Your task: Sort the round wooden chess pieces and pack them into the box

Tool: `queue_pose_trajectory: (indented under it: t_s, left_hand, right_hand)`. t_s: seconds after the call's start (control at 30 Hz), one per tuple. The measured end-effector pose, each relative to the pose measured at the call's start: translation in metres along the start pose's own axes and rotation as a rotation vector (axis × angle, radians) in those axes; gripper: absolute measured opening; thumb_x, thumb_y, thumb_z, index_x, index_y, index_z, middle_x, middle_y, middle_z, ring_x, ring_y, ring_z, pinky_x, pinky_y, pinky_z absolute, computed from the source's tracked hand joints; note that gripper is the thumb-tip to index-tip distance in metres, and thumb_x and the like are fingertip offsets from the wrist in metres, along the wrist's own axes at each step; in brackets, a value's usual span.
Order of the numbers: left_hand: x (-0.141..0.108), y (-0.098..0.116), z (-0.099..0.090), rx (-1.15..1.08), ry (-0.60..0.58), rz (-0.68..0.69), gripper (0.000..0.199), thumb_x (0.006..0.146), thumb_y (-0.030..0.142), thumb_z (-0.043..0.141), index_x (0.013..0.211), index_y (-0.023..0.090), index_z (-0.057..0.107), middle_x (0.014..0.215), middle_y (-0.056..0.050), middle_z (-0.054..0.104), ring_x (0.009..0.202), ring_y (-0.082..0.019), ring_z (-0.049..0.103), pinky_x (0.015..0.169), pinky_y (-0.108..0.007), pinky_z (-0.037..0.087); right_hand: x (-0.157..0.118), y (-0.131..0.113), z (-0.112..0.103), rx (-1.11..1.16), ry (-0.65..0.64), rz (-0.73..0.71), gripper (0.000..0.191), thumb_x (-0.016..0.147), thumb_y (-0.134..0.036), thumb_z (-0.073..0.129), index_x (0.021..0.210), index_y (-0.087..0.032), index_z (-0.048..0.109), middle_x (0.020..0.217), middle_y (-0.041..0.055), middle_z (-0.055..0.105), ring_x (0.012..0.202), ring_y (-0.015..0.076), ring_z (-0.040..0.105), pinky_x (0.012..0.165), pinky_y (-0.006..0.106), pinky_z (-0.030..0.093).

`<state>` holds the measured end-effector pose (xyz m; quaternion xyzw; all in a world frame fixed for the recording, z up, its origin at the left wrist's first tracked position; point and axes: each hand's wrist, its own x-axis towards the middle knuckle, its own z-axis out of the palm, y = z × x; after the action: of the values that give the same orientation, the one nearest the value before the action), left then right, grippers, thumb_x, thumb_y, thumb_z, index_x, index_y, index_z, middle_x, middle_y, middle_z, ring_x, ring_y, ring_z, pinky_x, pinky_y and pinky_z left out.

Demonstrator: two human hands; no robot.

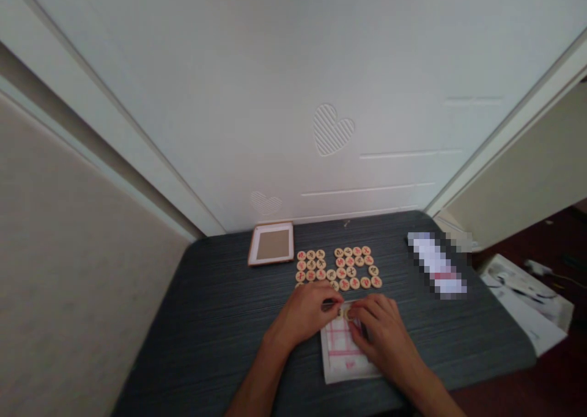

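Both my hands are over the top edge of a white box with a pink-lined sheet inside. My left hand pinches a small round wooden piece at the box's upper edge. Close beside it, the fingertips of my right hand are closed on another round piece. Just beyond my hands, wooden discs with red or black characters lie in rows, with gaps between some of them. My left hand hides part of the nearest row.
A shallow square tray or lid lies at the back of the dark table. A blurred-out rectangular item is on the right. Beyond the table's right edge stands a white box with papers and cables. A white panel rises behind.
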<state>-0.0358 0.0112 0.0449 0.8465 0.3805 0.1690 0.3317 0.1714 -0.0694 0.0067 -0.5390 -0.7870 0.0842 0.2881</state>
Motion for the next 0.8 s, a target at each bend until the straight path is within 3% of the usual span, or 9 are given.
queue_pose_trajectory:
  t_s: [0.23, 0.43, 0.8]
  left_hand:
    - [-0.0021, -0.0014, -0.0006, 0.019, -0.013, -0.007, 0.013, 0.089, 0.026, 0.066, 0.099, 0.025, 0.075, 0.096, 0.0, 0.072, 0.092, -0.017, 0.066, 0.082, -0.025, 0.047]
    - [-0.0044, 0.0011, -0.0029, 0.057, -0.078, -0.021, 0.034, 0.076, 0.029, 0.081, 0.108, 0.028, 0.072, 0.105, 0.002, 0.071, 0.098, -0.019, 0.066, 0.085, -0.026, 0.047]
    - [-0.0045, 0.0048, -0.0044, 0.089, -0.096, -0.031, 0.028, 0.082, 0.029, 0.076, 0.108, 0.029, 0.069, 0.108, 0.002, 0.07, 0.102, -0.019, 0.065, 0.086, -0.026, 0.046]
  right_hand:
    - [-0.0014, 0.0041, 0.0027, -0.042, 0.002, -0.032, 0.018, 0.09, -0.015, 0.066, 0.102, -0.027, 0.07, 0.104, 0.0029, 0.071, 0.099, 0.0227, 0.06, 0.086, 0.037, 0.042]
    - [-0.0004, 0.0042, 0.0005, -0.002, -0.011, -0.031, 0.022, 0.091, -0.012, 0.065, 0.106, -0.029, 0.069, 0.108, 0.0014, 0.073, 0.1, 0.0231, 0.059, 0.086, 0.038, 0.043]
    - [-0.0017, 0.0041, 0.0011, 0.01, -0.001, -0.027, 0.021, 0.091, -0.013, 0.064, 0.105, -0.029, 0.069, 0.109, 0.0024, 0.073, 0.102, 0.0237, 0.059, 0.087, 0.039, 0.044]
